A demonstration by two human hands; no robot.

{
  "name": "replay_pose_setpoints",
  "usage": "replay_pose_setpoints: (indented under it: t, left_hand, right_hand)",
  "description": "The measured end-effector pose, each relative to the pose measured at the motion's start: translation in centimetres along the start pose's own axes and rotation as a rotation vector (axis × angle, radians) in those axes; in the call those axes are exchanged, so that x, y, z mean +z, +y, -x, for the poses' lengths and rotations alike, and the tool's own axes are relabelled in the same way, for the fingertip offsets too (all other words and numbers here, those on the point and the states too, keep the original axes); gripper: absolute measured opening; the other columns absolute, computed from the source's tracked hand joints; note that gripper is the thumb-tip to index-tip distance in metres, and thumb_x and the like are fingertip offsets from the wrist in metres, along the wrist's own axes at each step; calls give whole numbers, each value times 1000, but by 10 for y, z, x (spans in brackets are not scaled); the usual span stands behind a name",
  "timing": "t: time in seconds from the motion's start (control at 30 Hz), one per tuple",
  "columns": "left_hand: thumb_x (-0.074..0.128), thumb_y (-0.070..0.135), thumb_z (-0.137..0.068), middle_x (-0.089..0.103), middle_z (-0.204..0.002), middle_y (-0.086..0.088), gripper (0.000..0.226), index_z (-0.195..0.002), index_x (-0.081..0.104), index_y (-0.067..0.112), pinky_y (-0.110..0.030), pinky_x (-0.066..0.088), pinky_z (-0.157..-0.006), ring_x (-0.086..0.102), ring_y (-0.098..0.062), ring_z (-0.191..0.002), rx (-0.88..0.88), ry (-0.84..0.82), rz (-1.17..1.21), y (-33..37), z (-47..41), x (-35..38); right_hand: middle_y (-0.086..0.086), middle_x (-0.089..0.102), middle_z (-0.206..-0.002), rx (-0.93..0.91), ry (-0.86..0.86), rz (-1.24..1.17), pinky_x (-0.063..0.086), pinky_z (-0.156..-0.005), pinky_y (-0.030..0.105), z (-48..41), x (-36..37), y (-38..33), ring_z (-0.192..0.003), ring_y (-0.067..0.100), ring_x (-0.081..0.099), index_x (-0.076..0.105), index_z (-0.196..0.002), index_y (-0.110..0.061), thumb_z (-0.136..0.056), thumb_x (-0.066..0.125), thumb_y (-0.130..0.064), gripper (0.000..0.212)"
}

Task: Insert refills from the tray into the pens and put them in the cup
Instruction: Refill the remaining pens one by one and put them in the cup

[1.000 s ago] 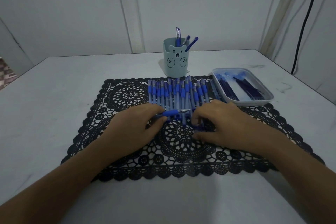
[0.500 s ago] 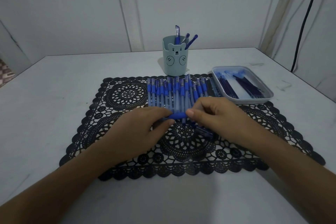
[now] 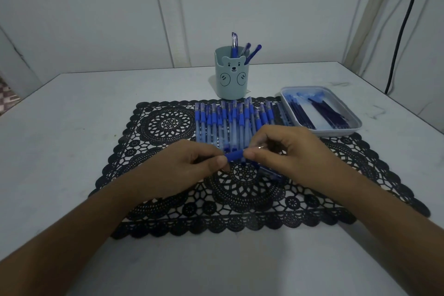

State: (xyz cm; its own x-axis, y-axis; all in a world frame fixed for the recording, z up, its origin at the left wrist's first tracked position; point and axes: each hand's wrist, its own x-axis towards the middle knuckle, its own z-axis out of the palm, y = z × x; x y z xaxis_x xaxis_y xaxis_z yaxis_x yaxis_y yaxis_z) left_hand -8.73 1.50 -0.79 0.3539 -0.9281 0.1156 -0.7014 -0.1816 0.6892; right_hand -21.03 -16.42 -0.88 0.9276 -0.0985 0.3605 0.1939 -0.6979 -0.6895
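The right grip has lifted off the mat and closed on the tip end of the pen. Both grips now pinch that pen. The left grip holds its 9 o'clock end and the right its 3 o'clock end, with the blue section bare between them. The pen lies level over the mat, at 6 o'clock of the row of pens. On the desk, the cup stands at 12 o'clock and the tray of refills at 2 o'clock.
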Motion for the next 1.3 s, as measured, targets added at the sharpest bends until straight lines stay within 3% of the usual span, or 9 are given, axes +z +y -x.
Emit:
replay_pose_setpoints:
  t: [0.13,0.3,0.43,0.6,0.73,0.83,1.03,1.13,1.3]
  left_hand:
    - [42,46,-85,54,-54,14,35,-98,66,23,-12,37,-47,49,-5,-50,18,87,-202,3,1,5]
    - [47,39,-92,54,-57,12,25,-103,65,27,-15,40,-51,53,-6,-55,0,117,-301,-2,0,5]
    - [47,37,-91,53,-57,13,24,-103,65,27,-14,40,-51,52,-4,-56,8,103,-316,-2,1,6]
    - [40,46,-88,54,-61,17,35,-106,63,29,-13,40,-52,55,-4,-62,27,117,-346,-2,1,5]
    - [38,46,-85,53,-62,19,39,-107,64,28,-12,39,-52,54,0,-65,48,110,-355,-3,0,6]
    - [36,48,-84,56,-66,18,40,-108,63,30,-11,37,-53,55,-3,-65,46,114,-375,-3,0,6]
    - [39,46,-91,52,-60,16,35,-105,64,27,-13,40,-57,53,-2,-64,39,120,-342,-1,0,7]
    - [43,43,-88,54,-59,13,33,-105,65,25,-13,40,-55,53,-4,-60,7,112,-295,0,0,6]
    - [50,30,-90,54,-56,18,20,-95,67,23,-10,37,-52,48,1,-52,-100,125,-176,-5,-3,1]
  right_hand:
    - [0,53,-51,133,-60,-6,37,-45,15,-1,0,3,-44,8,45,63,-68,-17,-81,37,-55,48]
    - [-8,57,-68,131,-106,0,43,-57,17,-1,0,6,-60,2,51,57,-82,-29,-84,60,-30,4]
    - [-9,55,-56,175,-78,-3,41,-51,17,-2,0,3,-51,4,49,59,-70,-27,-83,46,-48,28]
    - [-13,58,-69,149,-89,-49,46,-59,18,-2,0,5,-62,3,54,57,-88,-30,-78,61,-40,15]
    - [-11,56,-54,179,-83,8,46,-52,26,-2,1,3,-50,6,51,58,-69,-29,-83,53,-42,20]
    - [-12,57,-62,176,-92,-56,45,-54,18,-2,0,3,-54,1,51,59,-80,-26,-81,63,-30,6]
    - [-2,63,-60,220,-84,-60,52,-58,31,-2,2,0,-54,19,60,63,-73,-21,-86,49,-40,27]
    - [-11,63,-61,197,-52,-112,52,-60,22,-2,2,2,-56,5,59,61,-75,-24,-86,59,-22,11]
    - [-10,57,-72,153,66,-133,45,-63,11,-5,-2,6,-63,-1,51,59,-80,-28,-81,66,-12,17]
